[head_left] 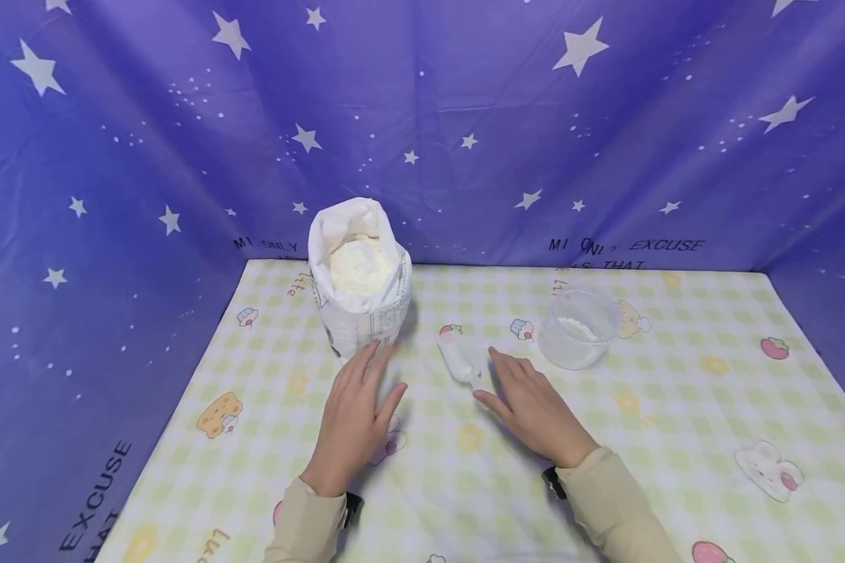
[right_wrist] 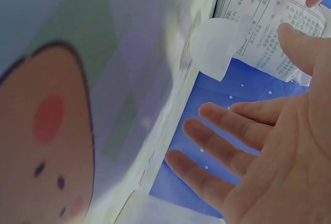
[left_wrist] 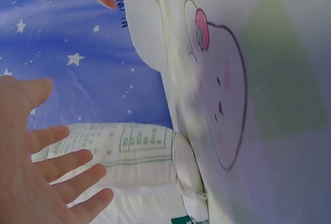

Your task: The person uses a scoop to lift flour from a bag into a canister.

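Note:
My left hand [head_left: 352, 414] is held with its fingers spread and holds nothing. It is in front of a white printed bag [head_left: 366, 324], which stands with its top rolled open on pale, cream-white powder [head_left: 359, 266]. Fingertips overlap the bag's lower front in the head view; whether they touch it I cannot tell. A translucent white scoop [head_left: 458, 356] lies on the cloth between the hands. Beside its handle end is my right hand [head_left: 535, 414], fingers extended and gripping nothing. In the right wrist view the scoop [right_wrist: 214, 48] shows beyond the thumb, apart from it.
A clear round plastic tub [head_left: 569, 344] stands right of the scoop, something whitish visible at its bottom. Under everything lies a green-and-white checked tablecloth [head_left: 535, 500] with cartoon prints. Blue star-patterned curtains [head_left: 436, 102] rise behind the table and along its sides.

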`<state>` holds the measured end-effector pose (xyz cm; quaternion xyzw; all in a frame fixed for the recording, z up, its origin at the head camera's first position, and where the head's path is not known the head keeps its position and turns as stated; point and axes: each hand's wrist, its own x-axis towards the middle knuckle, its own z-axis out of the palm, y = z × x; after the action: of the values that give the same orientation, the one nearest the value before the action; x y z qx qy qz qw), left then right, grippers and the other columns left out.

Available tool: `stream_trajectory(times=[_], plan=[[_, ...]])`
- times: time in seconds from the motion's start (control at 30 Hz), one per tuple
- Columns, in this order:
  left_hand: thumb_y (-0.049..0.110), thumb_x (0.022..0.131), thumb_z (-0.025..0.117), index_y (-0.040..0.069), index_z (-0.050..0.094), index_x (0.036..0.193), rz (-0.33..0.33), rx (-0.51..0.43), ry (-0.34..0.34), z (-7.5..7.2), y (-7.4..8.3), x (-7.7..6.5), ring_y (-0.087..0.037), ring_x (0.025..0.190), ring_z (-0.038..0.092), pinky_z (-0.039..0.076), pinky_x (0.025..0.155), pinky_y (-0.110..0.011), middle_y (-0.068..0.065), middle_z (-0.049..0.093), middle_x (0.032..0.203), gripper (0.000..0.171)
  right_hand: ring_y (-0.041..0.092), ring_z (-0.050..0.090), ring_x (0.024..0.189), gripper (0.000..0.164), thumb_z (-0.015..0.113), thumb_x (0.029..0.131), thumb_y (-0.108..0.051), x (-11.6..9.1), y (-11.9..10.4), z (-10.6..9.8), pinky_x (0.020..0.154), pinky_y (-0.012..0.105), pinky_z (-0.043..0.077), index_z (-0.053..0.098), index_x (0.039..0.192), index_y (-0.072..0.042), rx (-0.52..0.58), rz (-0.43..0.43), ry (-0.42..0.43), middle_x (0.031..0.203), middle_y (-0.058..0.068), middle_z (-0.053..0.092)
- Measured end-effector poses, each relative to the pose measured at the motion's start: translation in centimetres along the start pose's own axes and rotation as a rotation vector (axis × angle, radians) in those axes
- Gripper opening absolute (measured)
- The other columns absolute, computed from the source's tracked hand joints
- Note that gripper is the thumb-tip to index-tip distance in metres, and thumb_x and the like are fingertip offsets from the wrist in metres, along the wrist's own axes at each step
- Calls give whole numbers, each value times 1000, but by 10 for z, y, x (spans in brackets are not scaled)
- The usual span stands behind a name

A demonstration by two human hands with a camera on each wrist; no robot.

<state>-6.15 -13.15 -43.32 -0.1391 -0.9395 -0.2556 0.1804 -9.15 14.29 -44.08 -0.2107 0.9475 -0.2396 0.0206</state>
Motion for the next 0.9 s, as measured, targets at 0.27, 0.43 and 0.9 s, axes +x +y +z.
stream_trajectory(times=[0.27, 0.43, 0.9], plan=[[27, 97, 65, 4, 52, 138, -93, -40, 56, -13, -6, -4, -32, 129, 52, 45, 109, -48, -14, 55, 139, 48, 38, 49, 126, 76, 50, 101, -51, 10, -6, 7, 102, 55, 45, 33, 150, 4, -46, -4, 15, 136, 23, 53], [25, 97, 65, 4, 51, 137, -162, -61, 98, -17, -15, -3, -30, 122, 56, 49, 102, -46, -13, 58, 132, 47, 42, 50, 125, 73, 53, 100, -47, 16, -8, 9, 102, 56, 46, 36, 147, 7, -69, -20, 33, 133, 26, 55], [20, 91, 73, -1, 48, 136, -210, -72, 232, -23, -40, 10, -35, 118, 53, 46, 103, -49, -20, 51, 132, 56, 43, 51, 124, 78, 57, 98, -46, 32, -12, 19, 102, 56, 46, 35, 147, 10, -86, -15, 8, 135, 29, 55]])
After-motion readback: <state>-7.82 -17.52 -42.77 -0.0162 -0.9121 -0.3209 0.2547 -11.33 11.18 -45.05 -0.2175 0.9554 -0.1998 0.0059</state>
